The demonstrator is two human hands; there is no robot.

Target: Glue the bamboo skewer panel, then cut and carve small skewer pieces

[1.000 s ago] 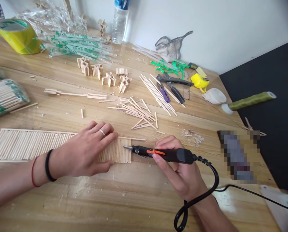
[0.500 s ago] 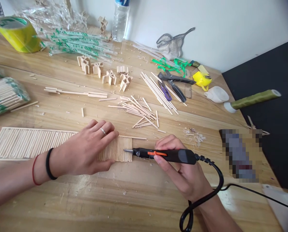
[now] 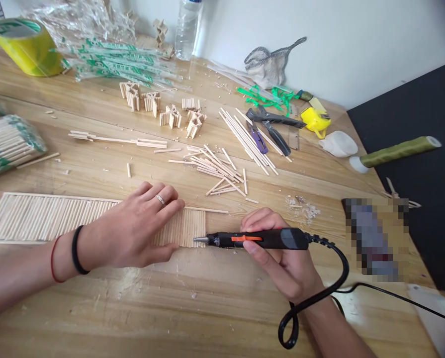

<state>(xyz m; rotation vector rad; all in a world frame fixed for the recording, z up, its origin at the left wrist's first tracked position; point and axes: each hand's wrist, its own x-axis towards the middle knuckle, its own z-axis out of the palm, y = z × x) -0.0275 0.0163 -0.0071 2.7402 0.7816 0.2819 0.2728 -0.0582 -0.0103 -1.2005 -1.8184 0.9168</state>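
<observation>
A long flat panel of thin wooden sticks (image 3: 54, 217), laid side by side between two long rails, lies on the table. My left hand (image 3: 140, 226) rests across it, palm down with fingers and thumb spread, holding nothing. In my right hand (image 3: 278, 263) is a black hot glue pen (image 3: 259, 239) with an orange slider. Its metal nozzle points left, over the panel's right end near the lower corner. Whether the tip touches the sticks I cannot tell. A black cord loops from the pen's rear over my right wrist.
Loose short sticks (image 3: 215, 166) lie beyond the panel, with longer sticks (image 3: 244, 141) and pliers (image 3: 270, 129) farther back. Small star-shaped stick pieces (image 3: 170, 117), yellow tape (image 3: 24, 49) and a bottle (image 3: 187, 32) stand behind. A blurred-out phone-like object (image 3: 373, 238) is at right.
The glue pen's nozzle has shifted slightly toward me, nearer the panel's lower edge. My left hand keeps its place on the panel. The whole view has moved a little.
</observation>
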